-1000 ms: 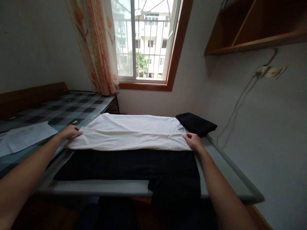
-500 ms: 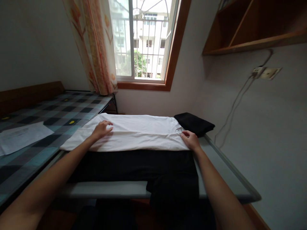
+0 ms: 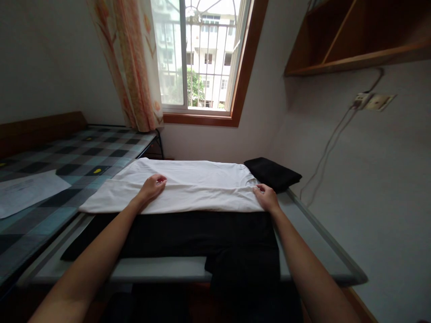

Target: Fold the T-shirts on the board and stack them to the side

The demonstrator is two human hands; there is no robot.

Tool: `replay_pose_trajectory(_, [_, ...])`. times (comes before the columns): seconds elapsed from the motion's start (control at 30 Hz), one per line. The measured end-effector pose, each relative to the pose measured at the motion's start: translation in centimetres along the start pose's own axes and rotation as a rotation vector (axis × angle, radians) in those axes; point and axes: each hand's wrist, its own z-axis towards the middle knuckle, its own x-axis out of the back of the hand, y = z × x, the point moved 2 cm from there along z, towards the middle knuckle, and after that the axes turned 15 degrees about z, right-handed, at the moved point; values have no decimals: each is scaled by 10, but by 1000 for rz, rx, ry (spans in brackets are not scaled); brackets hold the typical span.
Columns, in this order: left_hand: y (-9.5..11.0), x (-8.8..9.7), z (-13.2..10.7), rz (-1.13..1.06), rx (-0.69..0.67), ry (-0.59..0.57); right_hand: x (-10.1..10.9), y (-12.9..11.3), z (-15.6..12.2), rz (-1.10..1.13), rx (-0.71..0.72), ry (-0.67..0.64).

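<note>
A white T-shirt lies spread sideways on the table, its near part folded over along a crease and its neckline at the right. My left hand is closed in a pinch on the shirt's cloth, left of its middle. At the neckline, my right hand pinches the edge of the same shirt between thumb and fingers. Under the shirt and toward me is a black garment, flat, with one part hanging over the table's front edge. Beyond my right hand sits a folded black cloth.
The grey-topped table ends at a rim near the right wall. To the left is a bed with a checked cover and a paper sheet. Ahead are a curtain and window; a cable hangs at the right.
My left hand has moved right and slightly nearer, and its spread fingers have closed on the white T-shirt. My right hand stays at the neckline.
</note>
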Motion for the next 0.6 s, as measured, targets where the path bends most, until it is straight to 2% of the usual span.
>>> replay_pose_trajectory(0.2, [0,4,-4,40,-75,-5,1,2,-1,13,-37,-66])
replay_pose_trajectory(0.37, [4,7,-7,99,-104,-15,0,2,-2,-9,-5,-82])
replay_pose_trajectory(0.6, [6,7,-8,176,-69,-51,-1,6,-5,-335,15,38])
